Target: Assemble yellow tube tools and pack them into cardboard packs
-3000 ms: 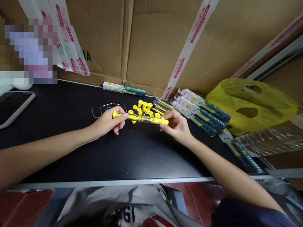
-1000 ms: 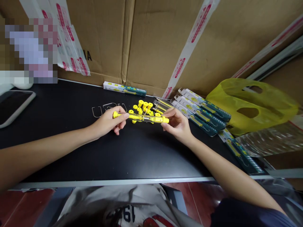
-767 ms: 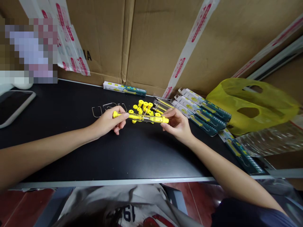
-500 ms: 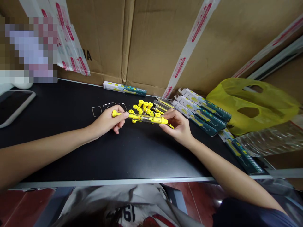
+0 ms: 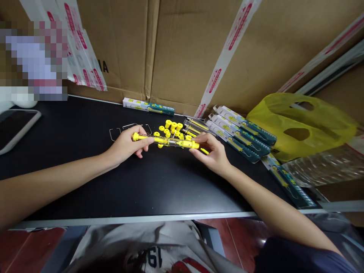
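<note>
Level above the black table, a spring scale point(image 5: 172, 141) with a clear tube and yellow ends is held between my two hands. My left hand point(image 5: 127, 145) closes round its yellow left end, thumb along the top. At the other end, the thumb and fingers of my right hand point(image 5: 211, 151) pinch the yellow cap. Behind the tube lie several loose yellow caps point(image 5: 168, 124), partly hidden by it. Bent metal wire hooks point(image 5: 115, 134) rest beyond my left hand. Near my right fingers are clear tubes point(image 5: 196, 123) with yellow parts and a small yellow piece point(image 5: 204, 151).
Several printed boxes point(image 5: 237, 129) lie at the right, beside a yellow plastic bag point(image 5: 273, 125). Another box point(image 5: 148, 106) lies along the back edge against a large cardboard carton point(image 5: 182, 53). A phone point(image 5: 18, 127) is at the far left of the black table point(image 5: 159, 185).
The whole view has shifted slightly. Both hands keep their hold on the spring scale, with hardly any other visible movement.
</note>
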Motion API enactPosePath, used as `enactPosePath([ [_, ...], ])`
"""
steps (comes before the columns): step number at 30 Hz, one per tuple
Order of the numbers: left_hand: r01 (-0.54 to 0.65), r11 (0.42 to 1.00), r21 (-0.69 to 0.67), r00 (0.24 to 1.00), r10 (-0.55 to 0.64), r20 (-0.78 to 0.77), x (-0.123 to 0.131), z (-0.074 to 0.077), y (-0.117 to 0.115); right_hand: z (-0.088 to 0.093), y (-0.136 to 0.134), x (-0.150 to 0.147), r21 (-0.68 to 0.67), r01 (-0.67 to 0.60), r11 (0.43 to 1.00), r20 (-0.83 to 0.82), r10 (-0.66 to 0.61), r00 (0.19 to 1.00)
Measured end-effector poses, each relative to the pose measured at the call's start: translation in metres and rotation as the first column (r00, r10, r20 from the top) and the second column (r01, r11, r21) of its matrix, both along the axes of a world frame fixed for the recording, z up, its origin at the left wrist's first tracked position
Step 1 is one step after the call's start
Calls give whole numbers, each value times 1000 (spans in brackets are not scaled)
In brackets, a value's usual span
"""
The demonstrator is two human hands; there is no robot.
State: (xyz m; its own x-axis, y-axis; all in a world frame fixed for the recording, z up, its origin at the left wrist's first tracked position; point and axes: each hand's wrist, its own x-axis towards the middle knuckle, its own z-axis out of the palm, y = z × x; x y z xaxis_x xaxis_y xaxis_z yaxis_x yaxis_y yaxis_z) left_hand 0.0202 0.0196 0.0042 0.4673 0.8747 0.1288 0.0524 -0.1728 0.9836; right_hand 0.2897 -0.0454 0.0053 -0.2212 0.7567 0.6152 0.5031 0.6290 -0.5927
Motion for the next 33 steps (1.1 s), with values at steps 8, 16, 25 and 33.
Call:
enactPosePath([
  [8,25,1000,-1,1000,-25,17,-1,1,0,-1,-4,-6,-161,-105,981,-108,88,990],
  [16,37,991,125,990,-20,-141,-4,0,5,5,-1,-4,-8,38,999,-68,-39,997],
  [25,49,936,349,935,79,-345,-9,1,7,-2,-2,-4,92,70,993,-31,-67,997],
  [33,139,895,425,902,63,-427,-11,2,7,-1,-2,-6,73,49,996,-56,-45,997],
])
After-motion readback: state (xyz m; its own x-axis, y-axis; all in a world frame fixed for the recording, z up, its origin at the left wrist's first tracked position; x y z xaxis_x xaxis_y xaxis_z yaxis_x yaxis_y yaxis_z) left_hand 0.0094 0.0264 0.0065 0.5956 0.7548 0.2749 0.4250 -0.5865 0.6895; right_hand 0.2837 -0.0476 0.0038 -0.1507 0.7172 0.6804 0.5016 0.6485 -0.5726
